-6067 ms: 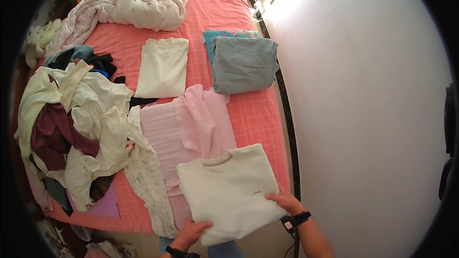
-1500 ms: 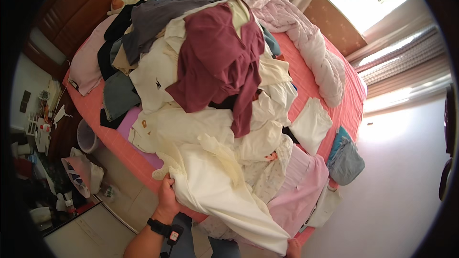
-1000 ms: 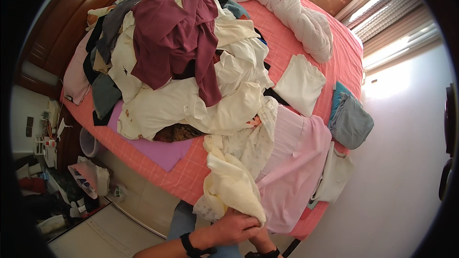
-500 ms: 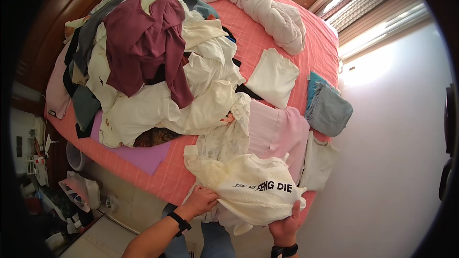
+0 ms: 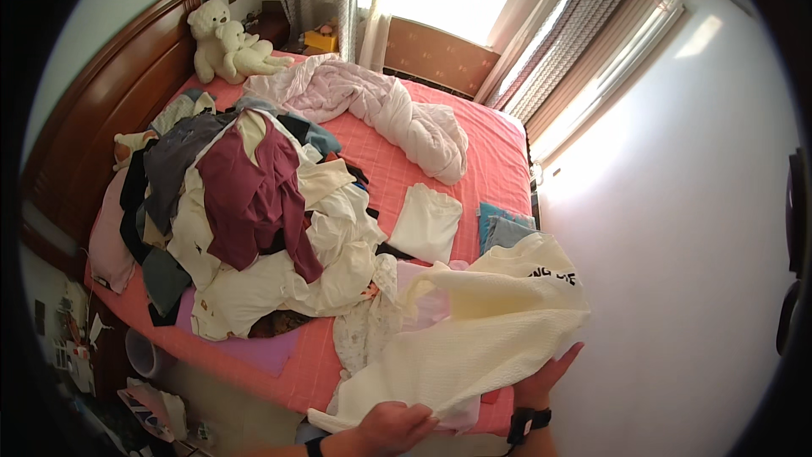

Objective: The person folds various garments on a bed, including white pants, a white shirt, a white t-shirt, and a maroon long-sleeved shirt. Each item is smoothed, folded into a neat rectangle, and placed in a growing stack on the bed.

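A cream textured sweatshirt (image 5: pixel 474 338) with black lettering near its far right end is spread out in the air above the bed's near right corner. My left hand (image 5: pixel 397 427) is closed on its near edge, fingers pinching the cloth. My right hand (image 5: pixel 544 377) is against the sweatshirt's right side, with a finger stretched out; its other fingers are partly hidden by the cloth. Beneath it lie a pale patterned garment (image 5: pixel 364 334) and a pink cloth (image 5: pixel 423 309), both partly covered.
A large clothes heap, topped by a maroon garment (image 5: pixel 249 190), covers the bed's left side. A folded white garment (image 5: pixel 427 224) and folded blue-grey clothes (image 5: pixel 507 231) lie beyond the sweatshirt. Farther back are a pale pink quilt (image 5: pixel 381 106) and teddy bears (image 5: pixel 224 42). A white wall (image 5: pixel 660 288) stands right.
The sweatshirt has been raised and spread out from a bunched shape, its lettered end swung up and right. My hands have moved lower in view, and the view has tilted up toward the window.
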Action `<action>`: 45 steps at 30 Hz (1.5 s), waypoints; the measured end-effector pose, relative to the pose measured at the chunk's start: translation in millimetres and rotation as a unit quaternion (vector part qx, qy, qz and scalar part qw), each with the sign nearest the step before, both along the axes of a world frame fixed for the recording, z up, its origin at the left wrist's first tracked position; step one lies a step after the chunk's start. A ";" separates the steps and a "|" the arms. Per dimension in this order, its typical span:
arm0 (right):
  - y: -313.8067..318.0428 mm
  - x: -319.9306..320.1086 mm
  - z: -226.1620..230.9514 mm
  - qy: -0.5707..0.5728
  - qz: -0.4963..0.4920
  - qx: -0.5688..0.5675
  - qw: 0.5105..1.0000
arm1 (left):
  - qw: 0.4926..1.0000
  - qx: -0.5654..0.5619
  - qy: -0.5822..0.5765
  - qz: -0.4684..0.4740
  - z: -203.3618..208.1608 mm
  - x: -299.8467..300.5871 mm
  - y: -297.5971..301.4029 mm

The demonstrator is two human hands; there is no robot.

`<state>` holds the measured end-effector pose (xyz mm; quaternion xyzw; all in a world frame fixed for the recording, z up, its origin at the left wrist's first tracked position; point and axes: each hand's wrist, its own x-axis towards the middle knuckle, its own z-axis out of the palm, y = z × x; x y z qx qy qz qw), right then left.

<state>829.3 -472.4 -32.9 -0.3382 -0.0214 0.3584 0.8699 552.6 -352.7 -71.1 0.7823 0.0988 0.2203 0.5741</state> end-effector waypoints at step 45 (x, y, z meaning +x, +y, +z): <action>-236.3 -124.0 -290.1 -0.131 0.049 -0.709 0.691 | 0.884 -0.394 0.160 0.194 -314.1 -93.8 -7.0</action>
